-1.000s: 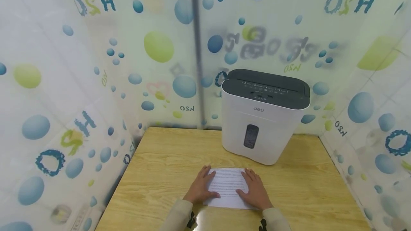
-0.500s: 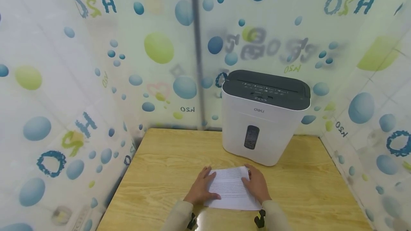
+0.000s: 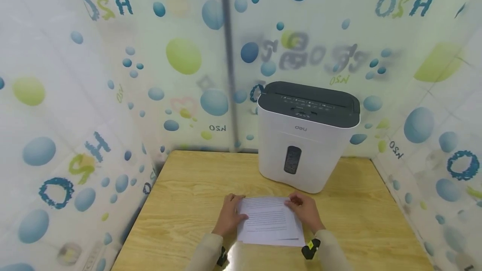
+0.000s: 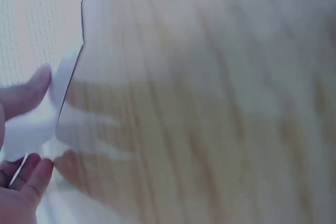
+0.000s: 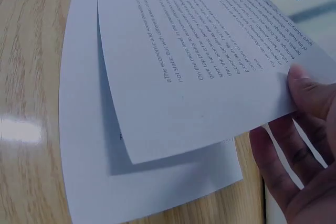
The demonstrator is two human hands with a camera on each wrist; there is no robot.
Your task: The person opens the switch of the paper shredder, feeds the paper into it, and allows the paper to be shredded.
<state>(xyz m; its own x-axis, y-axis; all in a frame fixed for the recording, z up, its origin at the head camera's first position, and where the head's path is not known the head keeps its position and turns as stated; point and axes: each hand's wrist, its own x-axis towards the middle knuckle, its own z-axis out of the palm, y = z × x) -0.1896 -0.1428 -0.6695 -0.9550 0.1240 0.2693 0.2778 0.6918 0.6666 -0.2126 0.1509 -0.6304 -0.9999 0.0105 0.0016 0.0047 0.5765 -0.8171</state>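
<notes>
Printed sheets of paper (image 3: 263, 221) lie in a short stack near the table's front. My left hand (image 3: 227, 216) holds their left edge, thumb on top and fingers at the edge, as the left wrist view shows. At the far right corner my right hand (image 3: 306, 211) pinches the top sheet (image 5: 210, 108), thumb above and fingers beneath. In the right wrist view this sheet is lifted apart from the lower sheet (image 5: 157, 198), which stays on the table and is partly covered.
A white paper shredder (image 3: 316, 141) with a dark grey top stands behind the sheets, towards the right. The wooden table (image 3: 203, 179) meets patterned curtain-like walls (image 3: 184, 95) at the back and sides.
My right hand has gone from lying flat on the paper to pinching its far right corner, and the top sheet has come apart from the one below. My left hand has shifted slightly left.
</notes>
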